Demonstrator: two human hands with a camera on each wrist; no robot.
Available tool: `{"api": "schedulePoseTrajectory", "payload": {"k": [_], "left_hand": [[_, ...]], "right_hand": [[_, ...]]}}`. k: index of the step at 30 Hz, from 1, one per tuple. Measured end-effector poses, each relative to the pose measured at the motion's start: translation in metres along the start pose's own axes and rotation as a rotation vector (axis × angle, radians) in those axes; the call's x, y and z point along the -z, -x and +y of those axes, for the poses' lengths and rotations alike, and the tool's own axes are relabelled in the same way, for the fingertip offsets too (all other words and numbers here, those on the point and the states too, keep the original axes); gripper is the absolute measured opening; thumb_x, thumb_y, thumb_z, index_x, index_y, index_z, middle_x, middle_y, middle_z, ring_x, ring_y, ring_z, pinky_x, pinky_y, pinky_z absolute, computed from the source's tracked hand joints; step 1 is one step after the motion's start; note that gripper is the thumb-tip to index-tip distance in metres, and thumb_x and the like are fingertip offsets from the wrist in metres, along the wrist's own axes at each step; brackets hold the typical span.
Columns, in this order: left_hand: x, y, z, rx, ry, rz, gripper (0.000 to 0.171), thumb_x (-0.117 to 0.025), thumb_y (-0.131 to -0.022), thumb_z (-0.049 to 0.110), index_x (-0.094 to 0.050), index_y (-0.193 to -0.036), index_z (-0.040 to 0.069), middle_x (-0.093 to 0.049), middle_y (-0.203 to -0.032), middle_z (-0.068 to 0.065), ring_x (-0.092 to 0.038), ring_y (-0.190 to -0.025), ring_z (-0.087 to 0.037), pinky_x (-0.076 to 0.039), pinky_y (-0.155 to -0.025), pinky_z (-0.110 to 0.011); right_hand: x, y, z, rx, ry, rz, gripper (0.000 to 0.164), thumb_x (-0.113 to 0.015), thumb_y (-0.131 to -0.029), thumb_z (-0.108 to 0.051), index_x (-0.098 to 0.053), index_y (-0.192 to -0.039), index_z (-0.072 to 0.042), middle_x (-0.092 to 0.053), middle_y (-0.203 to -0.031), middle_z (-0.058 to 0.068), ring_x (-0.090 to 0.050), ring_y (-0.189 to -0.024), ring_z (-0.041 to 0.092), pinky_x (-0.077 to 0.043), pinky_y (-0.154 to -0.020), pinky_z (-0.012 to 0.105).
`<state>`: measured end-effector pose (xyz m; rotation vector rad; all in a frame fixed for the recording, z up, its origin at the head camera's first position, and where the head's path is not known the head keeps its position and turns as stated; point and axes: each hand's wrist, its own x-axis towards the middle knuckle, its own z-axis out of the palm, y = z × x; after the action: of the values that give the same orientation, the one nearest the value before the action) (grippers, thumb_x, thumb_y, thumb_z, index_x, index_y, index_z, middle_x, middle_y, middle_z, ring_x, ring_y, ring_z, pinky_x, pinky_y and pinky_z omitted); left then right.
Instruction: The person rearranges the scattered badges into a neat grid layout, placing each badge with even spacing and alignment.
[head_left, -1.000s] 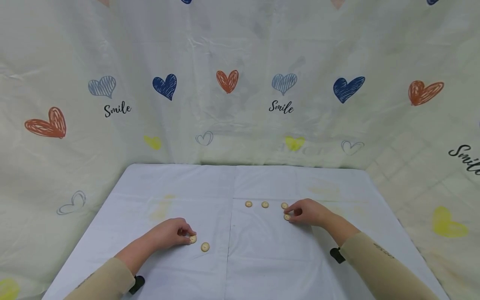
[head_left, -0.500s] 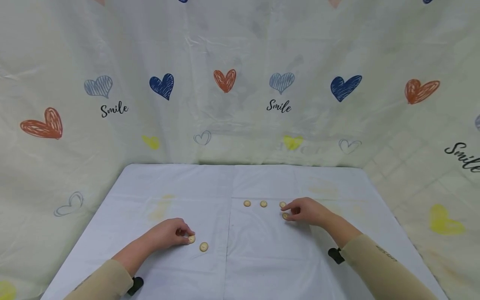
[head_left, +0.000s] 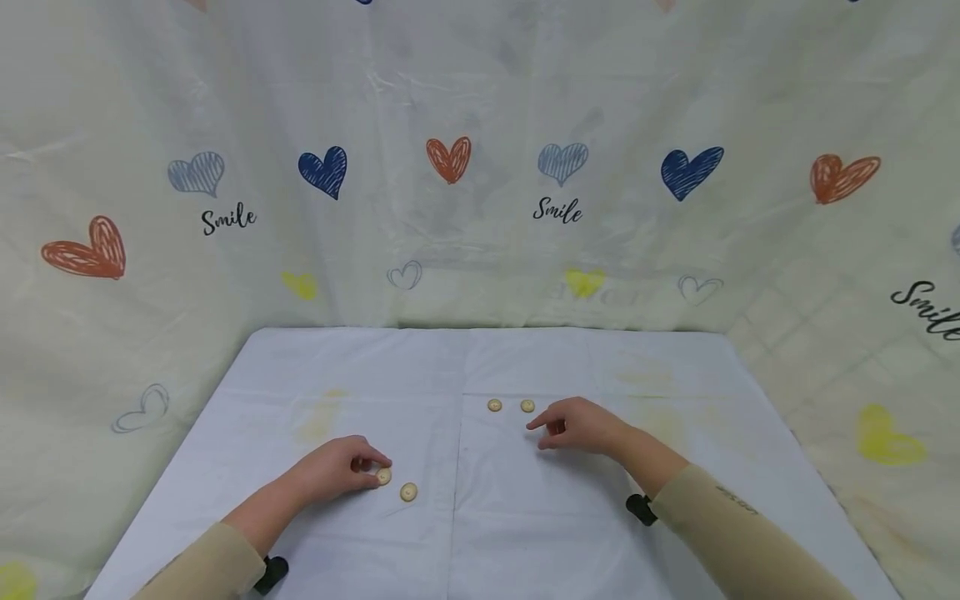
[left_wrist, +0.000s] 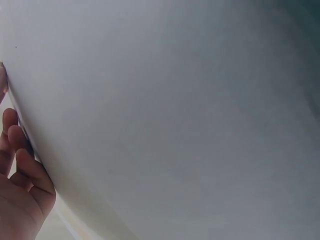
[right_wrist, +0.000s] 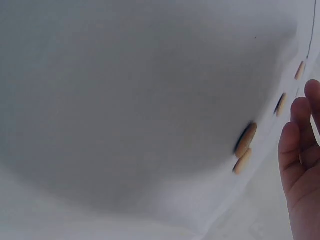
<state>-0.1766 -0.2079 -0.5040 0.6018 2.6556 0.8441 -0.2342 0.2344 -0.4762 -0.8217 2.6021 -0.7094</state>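
Observation:
My left hand (head_left: 336, 468) pinches a round wooden button (head_left: 384, 476) between thumb and fingers, low over the cloth. Just right of it lies a second button (head_left: 408, 492). In the left wrist view only part of the left hand (left_wrist: 25, 190) shows at the edge. My right hand (head_left: 581, 429) hovers over the cloth, index finger stretched out and thumb apart, holding nothing. Beyond its fingertips lie two buttons, one at left (head_left: 494, 405) and a nearer one (head_left: 527, 406). The right wrist view also shows two touching buttons (right_wrist: 246, 141), which the right hand hides from the head view.
A white cloth (head_left: 495, 542) with fold lines covers the table. Behind it and at both sides hangs a pale curtain (head_left: 480, 233) printed with hearts and "Smile". A small black wrist camera (head_left: 641, 509) sits under the right wrist, another (head_left: 273, 573) under the left.
My right hand has let go of the button near its thumb and moved left, covering the two rightmost buttons. The left hand keeps its pinch, almost unmoved.

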Motion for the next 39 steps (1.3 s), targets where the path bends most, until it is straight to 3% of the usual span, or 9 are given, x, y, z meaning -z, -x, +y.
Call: {"api": "schedulePoseTrajectory", "payload": {"k": [20,39], "left_hand": [[0.004,-0.001,0.008,0.038,-0.001,-0.017,0.02,-0.078,-0.086,0.027,-0.077,-0.106,0.03,-0.06,-0.088,0.015,-0.049,-0.074,-0.007,-0.043,-0.066,-0.026],[0.003,-0.009,0.001,0.023,-0.007,-0.049,0.018,-0.08,-0.084,0.03,-0.078,-0.102,0.033,-0.058,-0.084,0.015,-0.052,-0.076,-0.007,-0.045,-0.069,-0.027]], "right_hand": [[-0.044,-0.061,-0.087,0.188,0.045,-0.143,0.03,-0.08,-0.085,-0.031,-0.076,-0.115,-0.029,-0.058,-0.074,-0.016,-0.052,-0.069,0.001,-0.045,-0.066,0.02],[-0.084,-0.096,-0.138,0.342,0.202,-0.241,0.025,-0.076,-0.089,-0.032,-0.076,-0.114,-0.034,-0.058,-0.073,-0.02,-0.05,-0.068,-0.003,-0.04,-0.067,0.014]]}}
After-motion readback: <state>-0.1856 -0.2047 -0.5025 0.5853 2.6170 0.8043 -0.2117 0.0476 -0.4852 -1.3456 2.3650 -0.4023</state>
